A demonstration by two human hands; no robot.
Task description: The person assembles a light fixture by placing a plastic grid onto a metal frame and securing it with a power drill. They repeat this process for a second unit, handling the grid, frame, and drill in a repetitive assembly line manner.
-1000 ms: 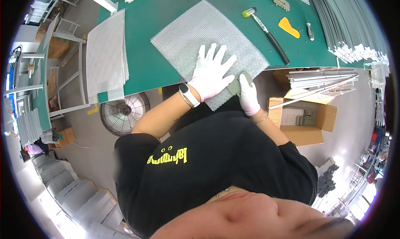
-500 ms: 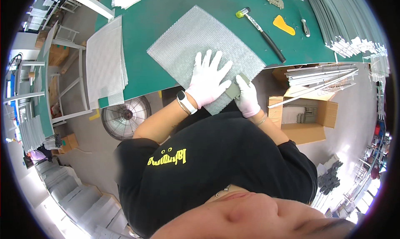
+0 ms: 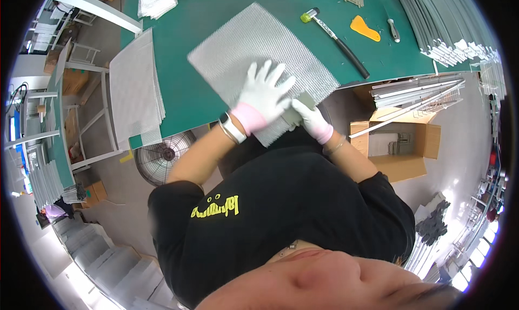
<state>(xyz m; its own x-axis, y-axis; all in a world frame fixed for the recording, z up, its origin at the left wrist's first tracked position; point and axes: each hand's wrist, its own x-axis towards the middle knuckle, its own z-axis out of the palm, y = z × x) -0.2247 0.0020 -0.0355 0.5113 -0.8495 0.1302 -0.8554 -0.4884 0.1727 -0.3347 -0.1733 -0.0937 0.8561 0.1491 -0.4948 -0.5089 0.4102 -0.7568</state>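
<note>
A square silver mesh sheet (image 3: 259, 37) lies turned cornerwise on the green table (image 3: 181, 102), its near corner reaching past the front edge towards my body. My left hand (image 3: 264, 94), in a white glove with a pink cuff, rests flat on the sheet with fingers spread. My right hand (image 3: 312, 121), gloved the same way, grips a flat grey-green piece (image 3: 293, 115) at the sheet's near right edge. Left thumb and right fingers come close together by this piece. The fingers beneath it are hidden.
Beyond the sheet lie a hammer (image 3: 340, 45), a yellow scraper (image 3: 365, 28) and a screwdriver (image 3: 393, 30). More mesh sheets (image 3: 135, 88) overhang the table at left. Long grey strips (image 3: 438, 21) are stacked far right. Below stand an open carton (image 3: 397, 167) and a floor fan (image 3: 165, 156).
The whole view has shifted slightly. Both hands have moved a little to the left; the right still grips the grey-green piece at the sheet's edge, and the left stays spread on the mesh.
</note>
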